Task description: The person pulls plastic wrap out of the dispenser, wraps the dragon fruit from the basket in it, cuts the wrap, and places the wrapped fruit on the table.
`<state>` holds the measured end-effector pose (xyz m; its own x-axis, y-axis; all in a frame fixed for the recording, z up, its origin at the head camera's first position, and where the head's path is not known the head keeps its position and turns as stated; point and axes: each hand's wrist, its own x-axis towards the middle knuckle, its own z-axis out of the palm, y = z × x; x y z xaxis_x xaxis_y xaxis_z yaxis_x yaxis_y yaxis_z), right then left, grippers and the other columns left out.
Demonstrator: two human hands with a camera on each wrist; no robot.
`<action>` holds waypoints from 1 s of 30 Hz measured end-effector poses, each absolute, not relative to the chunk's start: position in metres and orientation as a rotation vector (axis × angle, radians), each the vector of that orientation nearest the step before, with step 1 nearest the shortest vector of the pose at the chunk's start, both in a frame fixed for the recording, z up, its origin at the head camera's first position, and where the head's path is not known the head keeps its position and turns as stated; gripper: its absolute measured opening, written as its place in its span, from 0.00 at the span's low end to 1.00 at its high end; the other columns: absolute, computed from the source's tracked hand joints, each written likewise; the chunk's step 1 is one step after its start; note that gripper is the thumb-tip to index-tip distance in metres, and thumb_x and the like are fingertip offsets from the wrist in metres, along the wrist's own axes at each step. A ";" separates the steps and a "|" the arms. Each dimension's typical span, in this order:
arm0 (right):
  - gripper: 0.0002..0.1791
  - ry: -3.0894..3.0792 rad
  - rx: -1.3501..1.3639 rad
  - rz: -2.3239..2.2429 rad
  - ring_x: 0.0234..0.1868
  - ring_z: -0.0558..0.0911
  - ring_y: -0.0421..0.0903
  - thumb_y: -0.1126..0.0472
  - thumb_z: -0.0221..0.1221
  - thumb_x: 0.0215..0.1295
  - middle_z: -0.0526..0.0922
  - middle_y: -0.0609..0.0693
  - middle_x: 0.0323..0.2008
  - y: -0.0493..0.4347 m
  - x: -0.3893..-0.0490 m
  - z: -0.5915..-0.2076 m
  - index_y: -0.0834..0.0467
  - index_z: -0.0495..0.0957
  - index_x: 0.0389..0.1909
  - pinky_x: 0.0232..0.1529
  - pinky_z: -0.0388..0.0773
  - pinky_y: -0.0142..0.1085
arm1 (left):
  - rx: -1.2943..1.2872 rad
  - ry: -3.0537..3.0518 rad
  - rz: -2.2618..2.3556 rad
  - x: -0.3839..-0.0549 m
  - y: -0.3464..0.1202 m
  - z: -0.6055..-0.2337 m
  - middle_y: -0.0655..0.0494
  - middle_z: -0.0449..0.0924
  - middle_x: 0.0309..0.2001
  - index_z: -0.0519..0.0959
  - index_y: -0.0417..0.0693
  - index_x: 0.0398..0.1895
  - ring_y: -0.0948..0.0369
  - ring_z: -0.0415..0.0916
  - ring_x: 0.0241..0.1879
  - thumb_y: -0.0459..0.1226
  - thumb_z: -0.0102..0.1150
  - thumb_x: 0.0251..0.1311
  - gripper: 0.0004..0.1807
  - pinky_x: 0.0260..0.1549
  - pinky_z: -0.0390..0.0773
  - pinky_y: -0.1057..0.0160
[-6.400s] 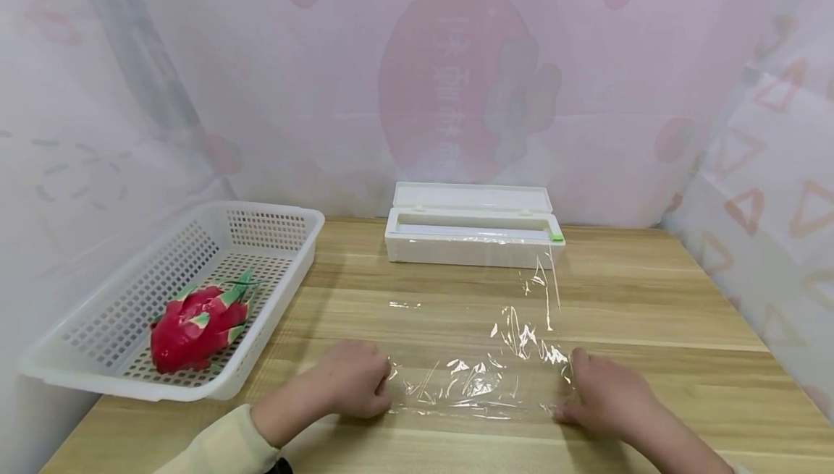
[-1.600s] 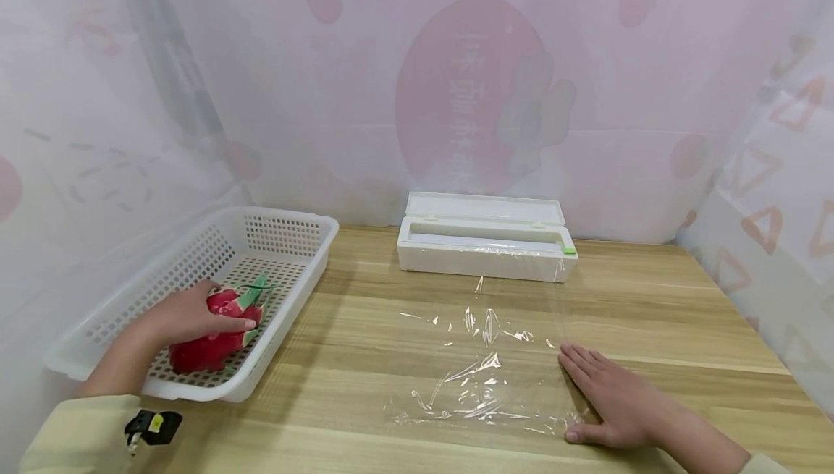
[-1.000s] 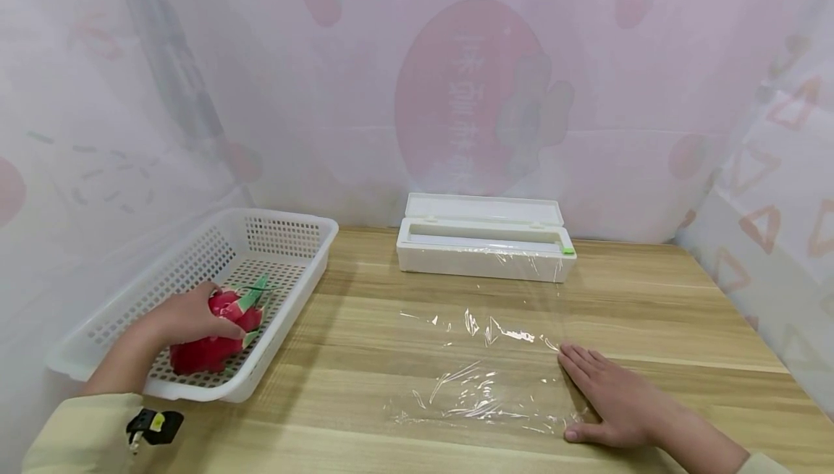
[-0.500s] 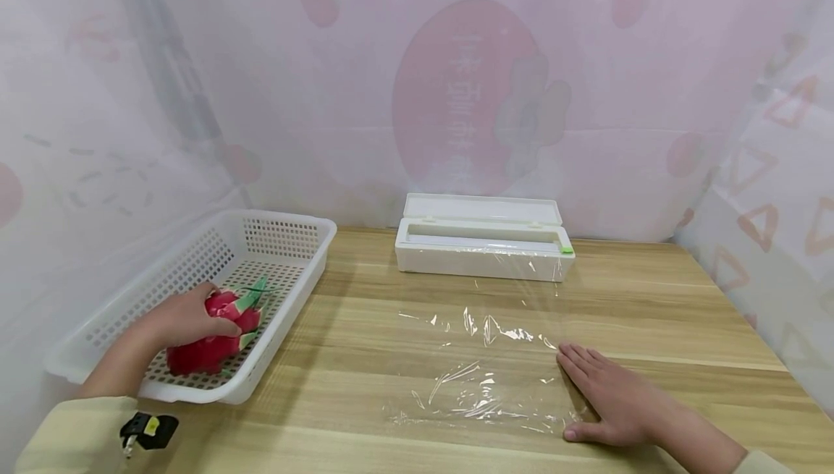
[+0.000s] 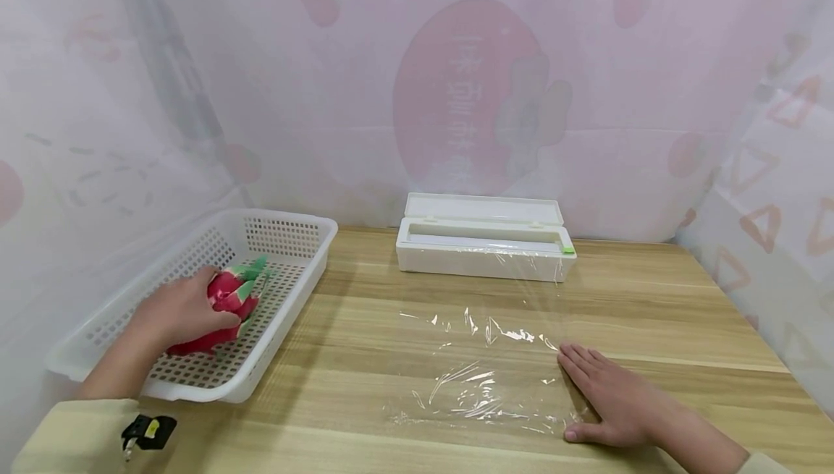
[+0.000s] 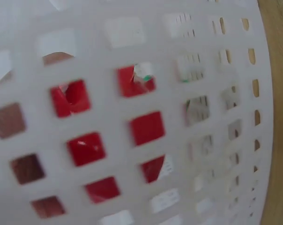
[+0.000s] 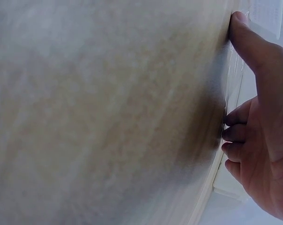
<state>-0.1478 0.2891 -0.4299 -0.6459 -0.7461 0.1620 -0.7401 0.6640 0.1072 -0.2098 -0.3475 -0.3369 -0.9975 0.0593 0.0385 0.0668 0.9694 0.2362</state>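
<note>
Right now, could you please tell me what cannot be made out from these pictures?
Head view: part of the dragon fruit, behind the left hand.
Head view: most of the right sleeve, beyond the bottom edge.
Left wrist view: the fruit's outline, broken up by the basket wall.
Right wrist view: the table grain, blurred.

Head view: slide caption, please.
Left hand grips dragon fruit in white basket; right hand rests at edge of clear film.

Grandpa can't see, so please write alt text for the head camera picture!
A person's left hand grips a red, green-tipped dragon fruit in a white plastic mesh basket. Their right hand rests at the edge of clear plastic film running from an open, long white plastic box on a brown wooden table.
</note>
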 end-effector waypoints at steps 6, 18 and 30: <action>0.54 -2.654 1.213 -0.056 0.63 0.70 0.63 0.26 0.53 0.58 0.68 0.68 0.63 0.290 -0.148 -0.431 0.74 0.65 0.63 0.68 0.27 0.25 | -0.166 -2.927 -0.244 -0.205 -0.337 -0.330 0.35 0.74 0.41 0.65 0.39 0.57 0.39 0.72 0.36 0.52 0.71 0.41 0.43 0.19 0.75 0.48; 0.55 -2.657 1.208 -0.052 0.63 0.69 0.64 0.26 0.53 0.58 0.68 0.68 0.64 0.290 -0.147 -0.430 0.73 0.65 0.63 0.68 0.27 0.25 | -0.327 -2.600 -0.006 -0.200 -0.325 -0.321 0.34 0.65 0.45 0.67 0.43 0.55 0.35 0.66 0.39 0.47 0.72 0.36 0.41 0.17 0.76 0.39; 0.55 -2.664 1.233 -0.050 0.62 0.69 0.65 0.28 0.56 0.57 0.67 0.69 0.64 0.290 -0.148 -0.430 0.74 0.63 0.64 0.68 0.25 0.27 | -0.580 -2.221 0.193 -0.206 -0.329 -0.318 0.28 0.66 0.47 0.70 0.39 0.55 0.33 0.69 0.37 0.55 0.45 0.45 0.37 0.22 0.76 0.35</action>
